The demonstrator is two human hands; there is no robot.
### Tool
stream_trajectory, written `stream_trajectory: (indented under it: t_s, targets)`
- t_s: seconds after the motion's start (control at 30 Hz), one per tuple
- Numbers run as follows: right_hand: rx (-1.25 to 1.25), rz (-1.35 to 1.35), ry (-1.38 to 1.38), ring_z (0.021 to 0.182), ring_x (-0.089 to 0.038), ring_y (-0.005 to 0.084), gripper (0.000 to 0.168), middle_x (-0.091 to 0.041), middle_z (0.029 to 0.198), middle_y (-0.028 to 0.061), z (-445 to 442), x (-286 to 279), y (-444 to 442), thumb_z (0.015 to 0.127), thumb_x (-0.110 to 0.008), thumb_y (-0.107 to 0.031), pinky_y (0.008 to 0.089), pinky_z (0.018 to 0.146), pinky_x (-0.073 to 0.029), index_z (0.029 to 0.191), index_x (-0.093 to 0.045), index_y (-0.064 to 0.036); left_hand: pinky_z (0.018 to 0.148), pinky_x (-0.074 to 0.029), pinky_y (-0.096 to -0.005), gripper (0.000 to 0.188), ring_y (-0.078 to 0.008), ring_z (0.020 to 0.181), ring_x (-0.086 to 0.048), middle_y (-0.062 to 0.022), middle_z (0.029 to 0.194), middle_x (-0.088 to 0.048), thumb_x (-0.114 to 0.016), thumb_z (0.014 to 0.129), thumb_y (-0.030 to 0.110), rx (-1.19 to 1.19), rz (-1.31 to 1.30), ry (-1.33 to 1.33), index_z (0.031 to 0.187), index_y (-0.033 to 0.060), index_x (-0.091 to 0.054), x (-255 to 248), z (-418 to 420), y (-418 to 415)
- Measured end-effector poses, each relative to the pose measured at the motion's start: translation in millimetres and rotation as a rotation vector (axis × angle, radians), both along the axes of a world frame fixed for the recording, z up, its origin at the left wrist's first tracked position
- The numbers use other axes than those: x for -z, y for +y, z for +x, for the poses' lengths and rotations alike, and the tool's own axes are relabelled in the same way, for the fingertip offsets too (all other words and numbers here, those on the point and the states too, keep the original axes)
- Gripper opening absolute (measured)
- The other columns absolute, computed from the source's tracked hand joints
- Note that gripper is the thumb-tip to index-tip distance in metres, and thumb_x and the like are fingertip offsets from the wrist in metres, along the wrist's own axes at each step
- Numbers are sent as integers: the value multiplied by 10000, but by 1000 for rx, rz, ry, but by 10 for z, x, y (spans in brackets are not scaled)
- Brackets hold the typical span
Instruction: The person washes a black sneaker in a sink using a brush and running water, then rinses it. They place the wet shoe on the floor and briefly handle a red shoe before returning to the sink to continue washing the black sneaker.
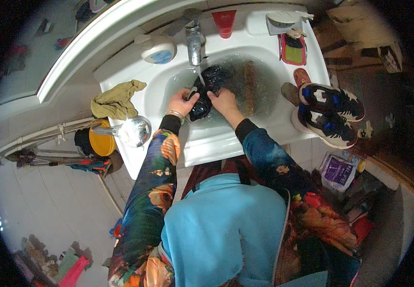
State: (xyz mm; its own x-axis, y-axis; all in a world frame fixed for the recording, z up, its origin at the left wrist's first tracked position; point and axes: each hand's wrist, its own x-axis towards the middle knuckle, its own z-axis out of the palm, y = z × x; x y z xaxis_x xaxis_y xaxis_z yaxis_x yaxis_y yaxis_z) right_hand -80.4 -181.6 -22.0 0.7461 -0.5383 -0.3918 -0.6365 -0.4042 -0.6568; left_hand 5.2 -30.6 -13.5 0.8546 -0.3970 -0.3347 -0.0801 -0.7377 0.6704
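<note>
Water runs from the metal faucet (194, 45) onto a wet black item (200, 106), perhaps fabric or a shoe, in the white washbasin (214, 141). My left hand (181, 104) grips its left side, with the thumb on top. A small pale part shows by these fingers. My right hand (225, 101) pinches its right side between thumb and fingers. More of the dark mass lies in the cloudy water (264, 89) beyond my hands. A long brown strip (249, 88) shows in the water to the right; I cannot tell what it is.
On the left rim are an olive cloth (117, 99) and a shiny metal shower head (136, 131). A white bottle (157, 49) and a red tube (224, 23) stand behind. A pink-and-green soap dish (293, 52) and a pair of sneakers (329, 113) occupy the right rim.
</note>
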Motion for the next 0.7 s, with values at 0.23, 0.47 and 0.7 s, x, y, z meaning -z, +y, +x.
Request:
stream_trajectory:
  t_s: [0.23,0.47,0.7]
  targets:
    - [105,432,-502,692,-606,218,129,-626,759,96,11,496,10,825,-562,-160,301,641,-469,879,-578,-43,733,-475,-363,346,-308,819,-601,-164,856,-625,-655,647,300,109,306,-145,855,31,-593,-218,89,-317]
    - [104,892,-348,655,-582,153,91,-605,706,59,191,33,107,820,-546,-122,259,568,-443,869,-567,-48,700,-444,-280,137,-175,739,-569,-61,779,-596,-514,694,15,-42,-355,389,819,22,-572,100,436,-67]
    - [-196,482,-274,647,-513,89,245,-596,690,36,324,190,60,791,-610,-262,265,582,-417,786,-612,-17,828,-421,-240,416,-132,866,-558,-25,918,-600,-356,691,-172,446,-568,441,987,9,-584,-251,477,-325]
